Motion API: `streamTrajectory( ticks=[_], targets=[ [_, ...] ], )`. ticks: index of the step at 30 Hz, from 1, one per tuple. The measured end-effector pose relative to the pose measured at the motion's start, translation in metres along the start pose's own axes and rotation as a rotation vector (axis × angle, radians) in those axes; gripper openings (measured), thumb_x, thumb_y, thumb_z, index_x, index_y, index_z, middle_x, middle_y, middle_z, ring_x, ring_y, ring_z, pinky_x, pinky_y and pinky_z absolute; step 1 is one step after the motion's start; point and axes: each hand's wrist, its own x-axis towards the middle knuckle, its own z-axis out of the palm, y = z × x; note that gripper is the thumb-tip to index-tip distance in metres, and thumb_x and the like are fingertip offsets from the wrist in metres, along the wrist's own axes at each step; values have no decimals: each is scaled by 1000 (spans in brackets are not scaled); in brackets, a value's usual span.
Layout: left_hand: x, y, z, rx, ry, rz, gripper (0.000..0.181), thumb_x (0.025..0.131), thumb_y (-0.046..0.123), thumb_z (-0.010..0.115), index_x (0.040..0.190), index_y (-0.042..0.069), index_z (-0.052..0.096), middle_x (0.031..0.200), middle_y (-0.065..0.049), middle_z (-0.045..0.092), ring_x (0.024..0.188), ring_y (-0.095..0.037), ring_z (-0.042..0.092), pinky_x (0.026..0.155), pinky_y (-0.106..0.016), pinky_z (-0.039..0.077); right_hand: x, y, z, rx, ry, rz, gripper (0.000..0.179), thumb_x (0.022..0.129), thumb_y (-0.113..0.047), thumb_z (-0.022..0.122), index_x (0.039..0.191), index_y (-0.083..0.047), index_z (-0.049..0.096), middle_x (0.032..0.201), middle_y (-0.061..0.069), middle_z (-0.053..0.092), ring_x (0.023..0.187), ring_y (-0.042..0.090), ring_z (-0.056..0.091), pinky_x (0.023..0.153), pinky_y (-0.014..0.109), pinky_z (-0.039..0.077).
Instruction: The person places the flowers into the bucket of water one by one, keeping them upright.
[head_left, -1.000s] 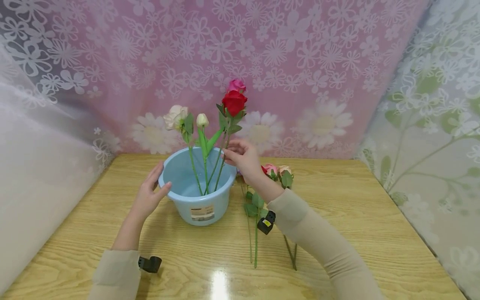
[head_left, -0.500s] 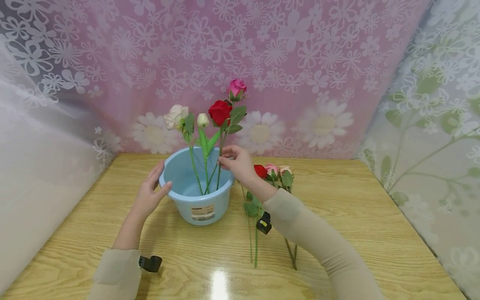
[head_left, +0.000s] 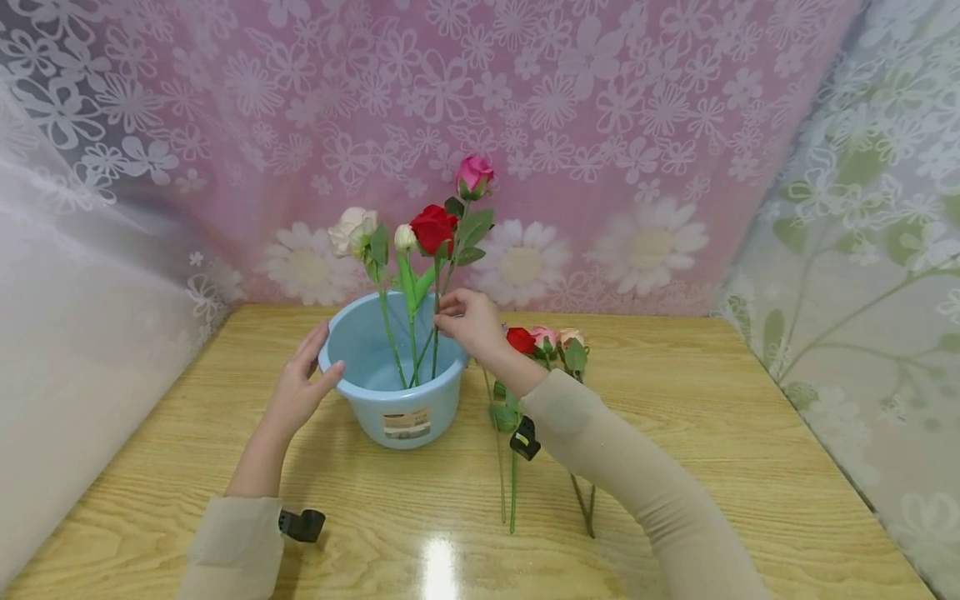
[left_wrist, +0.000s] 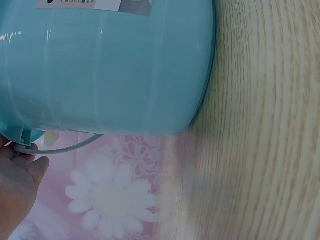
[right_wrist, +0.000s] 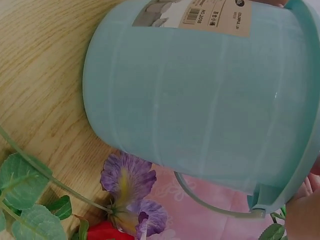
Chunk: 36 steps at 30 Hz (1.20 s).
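Note:
A light blue plastic bucket [head_left: 442, 404] stands upright on the table, a paper label on its front. My left hand [head_left: 300, 387] holds its left rim, thumb and fingers spread along the edge near the handle's joint. Over the right rim, my right hand [head_left: 476, 329] pinches the stem of a red rose [head_left: 433, 229], whose lower end is inside the bucket. Also standing in it are a white flower [head_left: 352, 233], a white tulip [head_left: 405, 237] and a pink rose [head_left: 475, 177]. In the right wrist view, my right fingertips are mostly hidden behind the rim.
Right of the bucket, several flowers lie on the wooden table [head_left: 675, 458], among them a red rose [head_left: 521, 340], a pink one [head_left: 544, 337] and a peach one [head_left: 572, 337]. A purple flower [right_wrist: 127, 177] lies beside the bucket. Floral curtains [head_left: 600, 125] hang behind.
My right hand has moved left and slightly down with the red rose. Its bloom has shifted left, away from the pink rose and next to the white tulip. My left hand stays put.

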Motion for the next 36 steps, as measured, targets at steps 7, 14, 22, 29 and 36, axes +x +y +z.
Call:
streamTrajectory(
  ticks=[7, 14, 22, 29, 36],
  targets=[
    [0, -1, 1, -1, 1, 0, 64, 87, 13, 56, 139, 0, 22, 143, -18, 18, 128, -32, 18, 101, -49, 22, 0, -1, -2, -107, -21, -7, 21, 81, -7, 63, 101, -1, 62, 93, 11, 65, 85, 18, 60, 69, 24, 52],
    [-2, -1, 2, -10, -2, -3, 64, 87, 12, 55, 140, 4, 21, 143, -19, 17, 128, -33, 18, 101, -51, 21, -4, -2, -5, -84, -38, 1, 22, 82, -8, 63, 102, -1, 63, 94, 10, 64, 88, 18, 59, 71, 25, 51],
    [-2, -1, 3, -9, 4, -1, 63, 87, 13, 56, 139, 1, 22, 143, -19, 18, 128, -33, 18, 101, -49, 22, -10, -8, -12, -4, -38, 31, 25, 83, -8, 62, 106, 1, 60, 95, 12, 63, 89, 21, 58, 74, 27, 51],
    [-3, 12, 2, -14, 2, -3, 63, 86, 7, 54, 138, -3, 21, 142, -22, 17, 127, -36, 18, 100, -51, 21, -13, -9, -21, 58, -48, 67, 27, 83, -12, 62, 109, -2, 60, 98, 12, 62, 91, 23, 59, 79, 34, 50],
    [0, -2, 1, 3, 7, 12, 64, 87, 15, 56, 139, -1, 21, 143, -17, 18, 128, -33, 19, 101, -48, 22, -16, -7, -33, 183, -64, 82, 27, 84, -9, 61, 109, 0, 58, 102, 16, 58, 96, 29, 56, 82, 34, 49]
  ],
)
